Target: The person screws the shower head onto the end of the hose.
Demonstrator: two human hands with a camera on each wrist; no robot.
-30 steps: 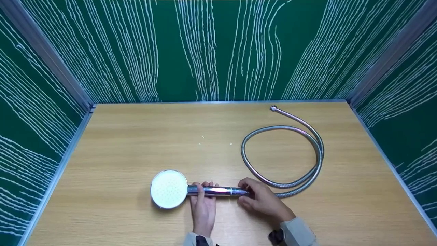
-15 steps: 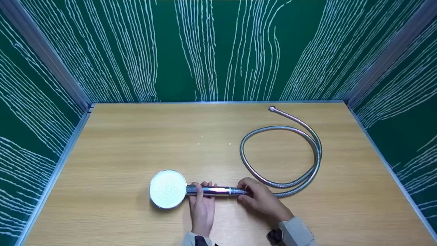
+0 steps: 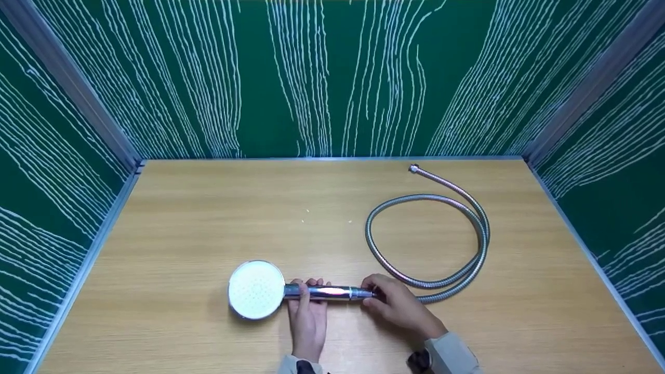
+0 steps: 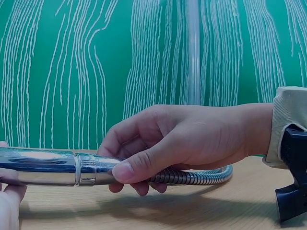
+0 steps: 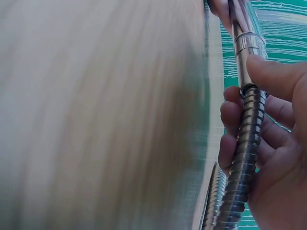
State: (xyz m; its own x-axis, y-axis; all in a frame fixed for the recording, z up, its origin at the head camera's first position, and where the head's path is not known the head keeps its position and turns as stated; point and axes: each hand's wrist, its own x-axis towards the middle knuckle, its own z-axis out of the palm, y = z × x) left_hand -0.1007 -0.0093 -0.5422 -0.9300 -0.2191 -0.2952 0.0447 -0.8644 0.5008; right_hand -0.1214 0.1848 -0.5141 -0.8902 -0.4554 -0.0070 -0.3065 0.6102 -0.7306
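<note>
A chrome shower head (image 3: 256,290) with a round white spray face lies sideways near the table's front, face up. My left hand (image 3: 308,322) grips its handle (image 3: 335,292), thumb across the top and fingertips showing behind. At the handle's right end, my right hand (image 3: 397,304) pinches the hose's smooth metal connector (image 4: 105,171) between thumb and fingers. In the right wrist view the ribbed metal shower hose (image 5: 247,139) runs from that connector down past the palm. The connector sits in line with the handle, against its ringed end.
The rest of the hose (image 3: 368,228) lies in a loop on the wooden table (image 3: 182,218) to the right, its free end nut (image 3: 414,168) near the back edge. Green panels (image 3: 265,104) with white streaks wall the back and sides. A few tiny white specks dot the table's middle.
Both hands keep their hold on the shower head and connector with barely any movement. The whole view shifts slightly.
</note>
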